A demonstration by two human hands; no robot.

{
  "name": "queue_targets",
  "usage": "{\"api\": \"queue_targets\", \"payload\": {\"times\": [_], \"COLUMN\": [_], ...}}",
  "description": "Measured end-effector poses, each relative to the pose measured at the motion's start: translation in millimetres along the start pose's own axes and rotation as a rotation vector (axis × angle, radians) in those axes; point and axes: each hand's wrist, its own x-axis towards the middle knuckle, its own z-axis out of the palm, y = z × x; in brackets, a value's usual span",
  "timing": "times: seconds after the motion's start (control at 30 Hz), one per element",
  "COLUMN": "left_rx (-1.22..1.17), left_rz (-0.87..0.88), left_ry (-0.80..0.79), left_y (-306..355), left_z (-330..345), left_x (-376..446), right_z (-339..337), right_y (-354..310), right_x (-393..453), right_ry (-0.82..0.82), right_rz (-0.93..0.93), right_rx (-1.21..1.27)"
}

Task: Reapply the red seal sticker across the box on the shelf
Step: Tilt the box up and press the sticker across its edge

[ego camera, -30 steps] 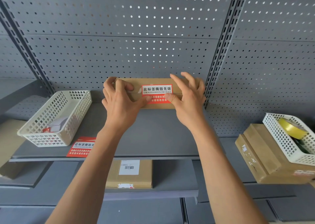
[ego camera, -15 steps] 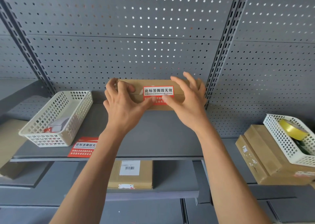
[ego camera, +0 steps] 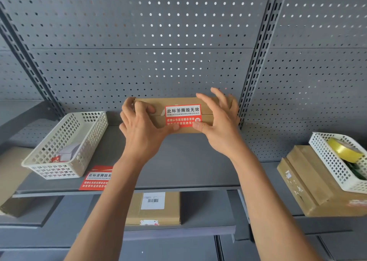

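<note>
A flat brown cardboard box [ego camera: 160, 102] stands on its edge at the back of the grey shelf [ego camera: 188, 165], against the pegboard. The red and white seal sticker [ego camera: 183, 111] lies across the seam on its front face. My left hand [ego camera: 141, 133] grips the box's left end, fingers curled over the top and thumb pressing the sticker's lower left corner. My right hand [ego camera: 220, 125] has its fingers spread near the box's right end, and its thumb presses the sticker's lower right corner.
A white basket [ego camera: 49, 161] sits at the shelf's left, with spare red stickers [ego camera: 97, 178] beside it at the front edge. At the right, stacked boxes [ego camera: 309, 181] carry a white basket [ego camera: 333, 161] holding yellow tape [ego camera: 343, 150]. Another box [ego camera: 153, 209] lies on the lower shelf.
Both thumbs have slid a little lower on the sticker, toward its bottom corners. The box has stayed in place.
</note>
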Motion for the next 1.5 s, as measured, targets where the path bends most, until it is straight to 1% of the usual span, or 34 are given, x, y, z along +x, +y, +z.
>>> {"api": "queue_targets", "payload": {"times": [0.43, 0.53, 0.63, 0.7, 0.77, 1.03, 1.27, 1.33, 1.4, 1.5], "left_rx": [-0.133, -0.155, -0.135, -0.085, -0.076, -0.096, -0.130, -0.138, -0.135, -0.051], "left_rz": [0.036, 0.011, -0.031, -0.022, -0.006, 0.016, 0.036, 0.018, -0.041, -0.133], "left_ry": [-0.076, -0.082, -0.027, 0.004, 0.007, -0.060, -0.149, -0.160, -0.118, 0.041], "left_y": [-16.9, -16.3, -3.7, 2.1, 0.8, -8.2, -18.2, -15.2, -4.5, 16.0], "left_z": [-12.1, -14.4, -11.3, -7.8, -6.0, -10.1, -16.4, -18.7, -16.1, -0.1], "left_x": [6.8, 7.0, 7.4, 6.5, 6.3, 10.1, 13.3, 11.9, 9.2, 4.5], "right_z": [-9.3, -14.2, -12.4, -7.7, -4.9, -9.4, -16.6, -17.4, -13.1, 1.5], "right_y": [8.6, 9.8, 5.3, 1.5, 0.5, 5.4, 8.3, 8.1, 4.2, -9.4], "right_x": [1.4, 2.3, 3.5, 3.3, 2.6, 2.8, 2.8, 2.7, 2.7, 3.3], "right_ry": [-0.069, -0.105, -0.048, 0.010, 0.022, -0.069, -0.169, -0.186, -0.120, 0.094], "right_rz": [-0.015, -0.012, -0.011, -0.017, -0.021, -0.037, -0.028, -0.028, -0.014, 0.055], "right_rx": [0.110, 0.152, 0.187, 0.137, 0.073, 0.043, 0.092, 0.100, 0.119, 0.107]}}
